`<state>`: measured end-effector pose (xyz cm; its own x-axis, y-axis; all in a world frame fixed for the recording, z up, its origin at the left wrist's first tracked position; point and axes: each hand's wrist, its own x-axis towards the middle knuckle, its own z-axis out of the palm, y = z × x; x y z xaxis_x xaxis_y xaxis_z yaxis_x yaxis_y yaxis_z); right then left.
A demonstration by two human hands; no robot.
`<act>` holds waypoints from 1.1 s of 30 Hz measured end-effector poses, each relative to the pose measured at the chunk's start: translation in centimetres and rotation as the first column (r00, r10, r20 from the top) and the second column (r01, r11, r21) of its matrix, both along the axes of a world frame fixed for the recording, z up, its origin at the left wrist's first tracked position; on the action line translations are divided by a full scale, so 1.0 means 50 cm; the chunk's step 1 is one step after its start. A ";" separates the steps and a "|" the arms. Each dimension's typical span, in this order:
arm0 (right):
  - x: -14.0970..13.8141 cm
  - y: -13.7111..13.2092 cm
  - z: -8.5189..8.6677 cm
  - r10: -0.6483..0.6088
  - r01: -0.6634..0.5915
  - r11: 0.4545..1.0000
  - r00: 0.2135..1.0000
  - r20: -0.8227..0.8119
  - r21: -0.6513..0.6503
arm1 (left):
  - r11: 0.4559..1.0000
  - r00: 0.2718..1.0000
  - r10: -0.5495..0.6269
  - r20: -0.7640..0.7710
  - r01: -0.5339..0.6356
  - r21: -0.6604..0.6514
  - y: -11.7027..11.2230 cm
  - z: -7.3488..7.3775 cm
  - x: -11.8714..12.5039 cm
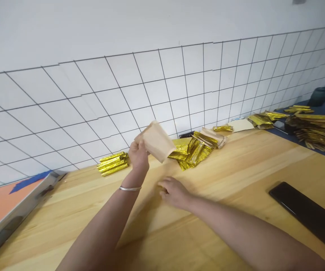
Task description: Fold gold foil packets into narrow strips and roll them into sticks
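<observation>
A tan sheet of paper (pixel 157 142) is pinched in my left hand (pixel 138 155), raised above the far part of the wooden table. The sheet is tilted, with its lower right corner close to a loose pile of folded gold foil paper (pixel 192 152). My right hand (pixel 175 192) is low over the table, fingers loosely curled with a gap between them and nothing visible inside. Left of my left hand lies a stack of folded gold foil strips (pixel 112 164), partly behind the hand.
A black phone (pixel 306 214) lies at the right. Beyond it, a thick stack of gold and brown paper (pixel 317 130) rests on dark blue cloth, near a dark cup (pixel 321 96). An orange-bottomed tray (pixel 15 218) stands left. A white wall with dark grid lines (pixel 151 86) borders the back.
</observation>
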<state>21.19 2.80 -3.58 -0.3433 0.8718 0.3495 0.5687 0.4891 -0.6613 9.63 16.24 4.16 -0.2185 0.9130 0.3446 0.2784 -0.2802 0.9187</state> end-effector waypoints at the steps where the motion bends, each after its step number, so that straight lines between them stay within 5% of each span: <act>1: 0.001 0.001 0.000 -0.030 0.030 1.000 0.999 -0.022 -0.007 | 0.998 0.999 -0.031 0.043 0.033 -0.060 -0.017 -0.017 -0.021; 5: 0.004 0.004 0.000 -0.101 0.099 0.995 0.992 -0.070 -0.033 | 0.935 0.969 -0.167 0.184 0.214 -0.281 -0.104 -0.091 -0.101; 9: 0.004 0.000 0.002 -0.116 0.115 0.993 0.992 -0.047 -0.027 | 0.868 0.940 -0.155 0.305 0.277 -0.413 -0.175 -0.129 -0.158; 17: 0.013 -0.014 0.020 -0.143 0.141 0.989 0.989 0.028 0.052 | 0.669 0.781 -0.144 0.608 0.530 -0.522 -0.286 -0.109 -0.141; 24: 0.034 0.003 0.015 -0.157 0.151 0.987 0.983 0.096 0.058 | 0.612 0.717 -0.197 0.669 0.623 -0.487 -0.305 -0.099 -0.148; 26: 0.037 0.011 0.009 -0.119 0.116 0.993 0.986 0.116 0.035 | 0.650 0.755 -0.253 0.605 0.596 -0.472 -0.309 -0.097 -0.176; 30: 0.038 0.020 0.004 -0.079 0.077 0.997 0.989 0.126 0.017 | 0.877 0.938 -0.286 0.194 0.338 -0.341 -0.322 -0.093 -0.243; 33: 0.039 0.020 0.010 -0.044 0.042 0.999 0.991 0.128 0.014 | 0.897 0.856 -0.442 -0.268 0.413 -0.161 -0.320 -0.098 -0.270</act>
